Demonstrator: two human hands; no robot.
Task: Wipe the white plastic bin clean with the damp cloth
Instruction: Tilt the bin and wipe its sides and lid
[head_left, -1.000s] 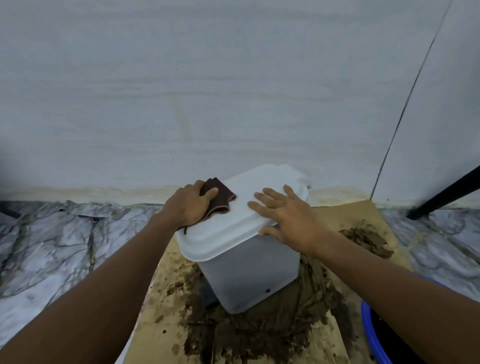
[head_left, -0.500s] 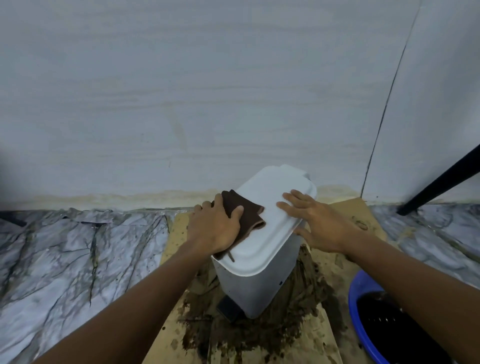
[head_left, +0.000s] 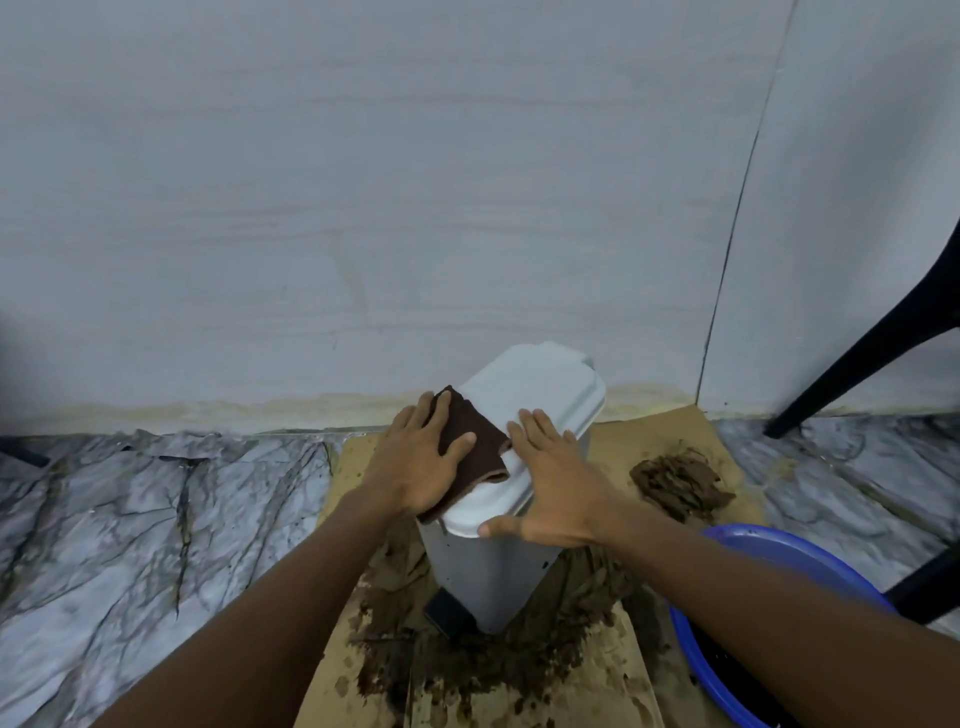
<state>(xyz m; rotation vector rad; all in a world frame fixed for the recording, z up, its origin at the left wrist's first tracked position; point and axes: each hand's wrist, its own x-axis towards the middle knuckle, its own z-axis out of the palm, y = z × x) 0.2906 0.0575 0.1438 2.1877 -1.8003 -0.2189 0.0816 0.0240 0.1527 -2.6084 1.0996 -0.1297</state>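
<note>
A white plastic bin (head_left: 488, 577) with a closed lid (head_left: 540, 400) stands on muddy cardboard, close to the wall. A dark brown cloth (head_left: 475, 441) lies across the lid's left near part and hangs over its edge. My left hand (head_left: 418, 460) presses flat on the cloth with straight fingers. My right hand (head_left: 558, 480) lies flat on the lid's near right side, thumb along the lid's front edge. A black pedal (head_left: 448, 613) sticks out at the bin's foot.
Brown cardboard (head_left: 613, 686) under the bin carries wet mud. A clump of mud (head_left: 678, 480) lies to the right. A blue basin (head_left: 737, 670) with dark water sits at the lower right. Black chair legs (head_left: 872, 353) slant at the right. Marble-patterned floor (head_left: 156, 519) spreads left.
The bin has turned so its narrow end faces me. My left hand slid the cloth toward the lid's near left edge. My right hand moved nearer along the lid.
</note>
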